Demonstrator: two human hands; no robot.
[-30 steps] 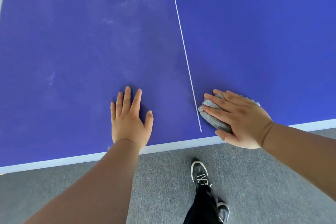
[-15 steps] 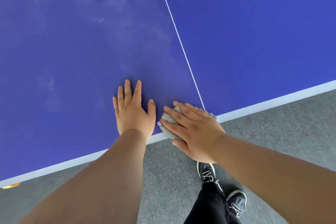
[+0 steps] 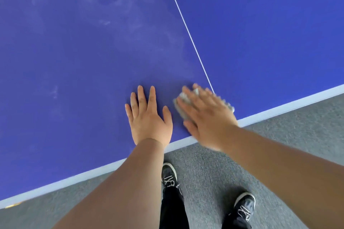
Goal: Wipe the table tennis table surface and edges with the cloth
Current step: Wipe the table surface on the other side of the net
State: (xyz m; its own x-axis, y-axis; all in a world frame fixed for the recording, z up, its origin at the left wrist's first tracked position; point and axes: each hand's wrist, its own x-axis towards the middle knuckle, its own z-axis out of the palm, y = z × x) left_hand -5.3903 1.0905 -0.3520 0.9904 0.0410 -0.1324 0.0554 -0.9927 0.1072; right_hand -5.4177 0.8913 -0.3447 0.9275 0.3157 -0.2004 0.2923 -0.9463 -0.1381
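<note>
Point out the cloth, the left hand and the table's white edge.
cloth [image 3: 181, 111], head view, its exposed grey side.
left hand [image 3: 149, 120], head view, back of the hand.
white edge [image 3: 279, 109], head view, bare stripe at the right.

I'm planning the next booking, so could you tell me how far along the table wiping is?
Looks done: the table right of the centre line shows no smears. In hand: the right hand presses the cloth by the white edge, left hand flat alongside. Left: pale smears across the left half.
</note>
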